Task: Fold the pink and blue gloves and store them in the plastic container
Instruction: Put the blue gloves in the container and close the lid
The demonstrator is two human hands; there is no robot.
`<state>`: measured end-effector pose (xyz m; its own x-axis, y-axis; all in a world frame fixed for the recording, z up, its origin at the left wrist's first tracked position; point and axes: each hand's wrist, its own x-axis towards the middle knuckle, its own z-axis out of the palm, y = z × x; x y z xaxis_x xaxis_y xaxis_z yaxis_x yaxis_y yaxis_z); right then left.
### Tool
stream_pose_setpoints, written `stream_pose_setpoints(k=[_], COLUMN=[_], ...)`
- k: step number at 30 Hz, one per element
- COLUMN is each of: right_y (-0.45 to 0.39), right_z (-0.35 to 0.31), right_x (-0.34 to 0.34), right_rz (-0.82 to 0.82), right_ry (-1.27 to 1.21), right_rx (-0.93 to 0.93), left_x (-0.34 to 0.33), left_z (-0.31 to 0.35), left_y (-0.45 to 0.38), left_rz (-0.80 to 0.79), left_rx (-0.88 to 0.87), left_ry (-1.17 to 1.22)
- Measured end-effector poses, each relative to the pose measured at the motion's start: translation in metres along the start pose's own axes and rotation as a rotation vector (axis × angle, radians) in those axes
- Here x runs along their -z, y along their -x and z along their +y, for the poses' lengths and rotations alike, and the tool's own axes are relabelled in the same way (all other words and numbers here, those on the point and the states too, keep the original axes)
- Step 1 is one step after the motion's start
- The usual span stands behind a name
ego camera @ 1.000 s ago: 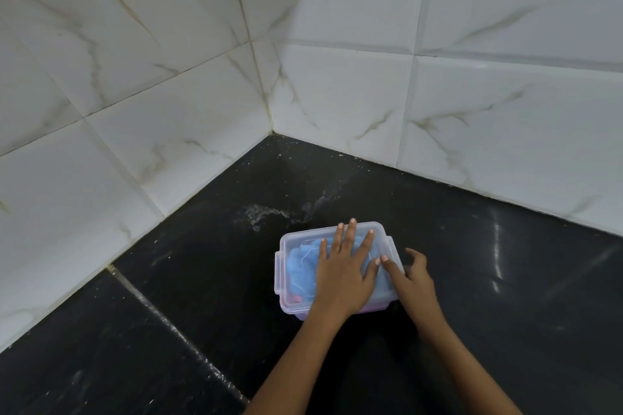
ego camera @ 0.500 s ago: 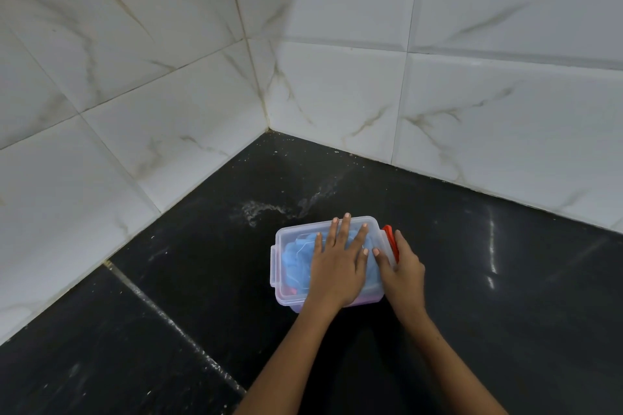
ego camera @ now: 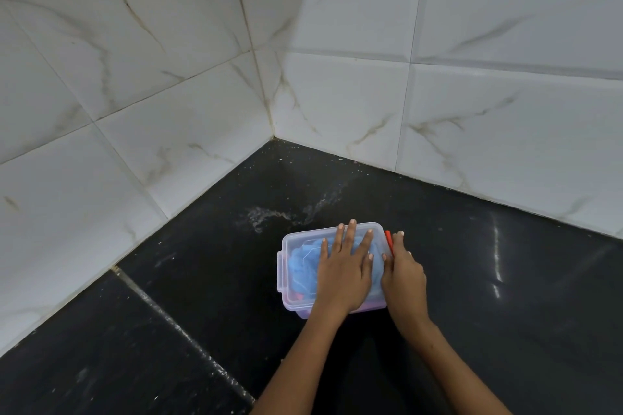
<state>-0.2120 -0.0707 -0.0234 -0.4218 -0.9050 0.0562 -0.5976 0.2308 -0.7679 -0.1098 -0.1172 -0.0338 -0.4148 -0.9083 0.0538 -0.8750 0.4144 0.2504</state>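
Left hand (ego camera: pixel 344 274): I am pressing my palm flat on the lid, fingers spread.
Right hand (ego camera: pixel 403 274): I am pushing the red clasp (ego camera: pixel 388 241), fingers together.
Plastic container (ego camera: pixel 296 239): sitting on the black counter (ego camera: pixel 202 280).
Blue glove (ego camera: pixel 301 268): lying inside, under the lid.

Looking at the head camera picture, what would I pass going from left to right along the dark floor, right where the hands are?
Pale grout line in the dark floor → clear clip on the container's left side → blue glove under the lid → left hand flat on the lid → red clip → right hand → streak of light on the floor.
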Motion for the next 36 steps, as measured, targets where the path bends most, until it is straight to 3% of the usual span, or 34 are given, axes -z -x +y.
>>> stream_pose_setpoints(k=[4, 7, 11, 15, 22, 26, 29, 32, 36], right_y=[-0.002, -0.003, -0.006, -0.015, -0.025, -0.025, -0.028, -0.029, -0.029], right_z=[0.001, 0.001, -0.015, -0.021, -0.048, -0.048, -0.047, -0.045, -0.045], right_x=[-0.005, -0.008, -0.012, -0.041, -0.072, -0.074, -0.074, -0.075, -0.078], right_rz=[-0.04, -0.055, -0.052, -0.242, -0.276, -0.26, -0.245, -0.232, -0.229], right_ry=[0.244, 0.512, 0.659, 0.677, 0.699, 0.699, 0.687, 0.696, 0.703], right_rx=[0.068, 0.181, 0.379, 0.452, 0.506, 0.515, 0.514, 0.52, 0.526], left_x=[0.005, 0.012, 0.018, 0.018, 0.028, 0.027, 0.03, 0.03, 0.03], left_z=[-0.008, -0.04, -0.058, -0.059, -0.063, -0.087, -0.102, -0.107, -0.11], left_y=[0.009, 0.022, 0.032, 0.037, 0.047, 0.057, 0.067, 0.074, 0.072], left_rz=[0.026, 0.094, 0.156, 0.221, 0.275, 0.283, 0.116, 0.049, 0.113], left_rx=[0.02, 0.098, 0.188, 0.197, 0.158, 0.389, 0.588, 0.638, 0.698], left_ry=[0.078, -0.037, -0.111, 0.187, 0.403, 0.585, 1.01, 1.227, 1.359])
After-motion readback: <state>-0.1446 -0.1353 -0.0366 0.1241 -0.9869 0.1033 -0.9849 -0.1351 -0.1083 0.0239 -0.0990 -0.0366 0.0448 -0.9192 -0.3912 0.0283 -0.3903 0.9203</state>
